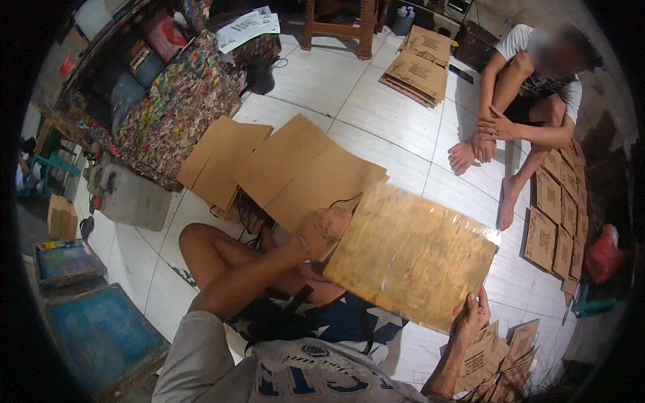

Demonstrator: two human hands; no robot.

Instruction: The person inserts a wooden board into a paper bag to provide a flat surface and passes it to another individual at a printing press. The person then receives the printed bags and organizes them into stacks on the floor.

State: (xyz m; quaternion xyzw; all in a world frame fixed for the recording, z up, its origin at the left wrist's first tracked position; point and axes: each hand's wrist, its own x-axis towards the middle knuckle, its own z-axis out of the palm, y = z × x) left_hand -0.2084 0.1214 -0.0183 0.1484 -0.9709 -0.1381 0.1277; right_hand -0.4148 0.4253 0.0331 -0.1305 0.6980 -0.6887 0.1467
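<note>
A flat rectangular board (413, 258), yellowish brown, streaked and shiny along its edges, is held tilted in front of me. My right hand (474, 310) grips its lower right corner, thumb on the face and fingers at the edge. My left hand (328, 227), a thin bracelet at its wrist, is at the board's left edge, over the brown cardboard sheets (295, 171). Its fingers are blurred and partly hidden, so its hold does not show. Beyond it, more cardboard (222, 158) lies stacked, overlapping the sheets.
A co-worker (531, 101) sits on the tiled floor at the right, hands clasped around the knees. Printed cardboard lies in a far stack (420, 64), in rows at right (557, 215), and beside me (494, 359). Paint-crusted shelving (178, 101) and blue framed screens (104, 336) are at left.
</note>
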